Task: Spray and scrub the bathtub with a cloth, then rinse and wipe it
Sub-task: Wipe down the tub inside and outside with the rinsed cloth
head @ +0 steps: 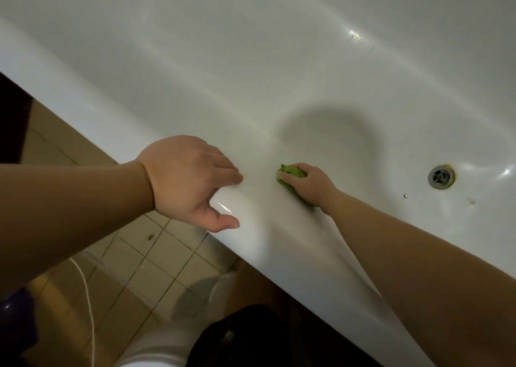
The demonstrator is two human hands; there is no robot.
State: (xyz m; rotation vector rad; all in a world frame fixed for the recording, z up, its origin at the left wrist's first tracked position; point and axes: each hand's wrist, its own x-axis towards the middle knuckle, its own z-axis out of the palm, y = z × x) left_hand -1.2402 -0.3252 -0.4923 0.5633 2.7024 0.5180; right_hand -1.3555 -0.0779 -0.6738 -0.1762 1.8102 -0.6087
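Two bare forearms, no sleeves, entering from left edge and lower right of frame. Left hand [192, 182] and right hand [310, 185] bare: no gloves, rings, watch or bracelets visible.

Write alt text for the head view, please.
The right hand presses a green cloth against the inner wall of a white bathtub, while the left hand braces on its rim. The drain sits to the right.

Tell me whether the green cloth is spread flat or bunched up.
Bunched up. The green cloth is a crumpled wad under the right hand, whose fingers curl over it and press it against the bathtub's inner wall.
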